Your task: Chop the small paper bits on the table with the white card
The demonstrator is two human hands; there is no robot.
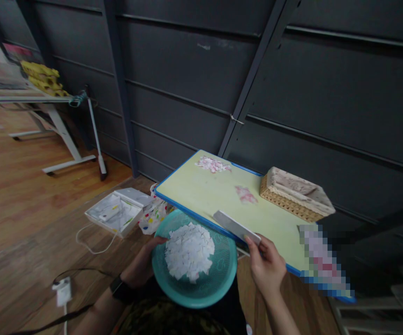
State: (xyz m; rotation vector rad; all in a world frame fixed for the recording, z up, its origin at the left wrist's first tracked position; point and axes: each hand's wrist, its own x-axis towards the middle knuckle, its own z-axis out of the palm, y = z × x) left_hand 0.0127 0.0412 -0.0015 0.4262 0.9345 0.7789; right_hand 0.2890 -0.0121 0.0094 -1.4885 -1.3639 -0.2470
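Note:
My left hand [144, 260], with a dark watch on the wrist, is closed on the left rim of a round teal plastic basket [222, 279]. A heap of small white paper scraps [189, 251] lies in the basket, just below the table's front edge. My right hand [267, 265] pinches one end of a flat, light grey bar [234, 225], its exact kind unclear. The bar is over the front edge of the yellow-green table [194, 193]. Pinkish-white scraps [212, 164] lie in a pile at the far left, with a smaller pinkish patch [246, 194] mid-table.
A cloth-lined wicker basket [292, 200] stands at the table's back right. A pixelated item [323, 256] is at the right end. On the floor are an open white box [114, 214], a dotted plastic bag [154, 216] and a power strip [62, 291]. Dark panelling [187, 60] rises behind.

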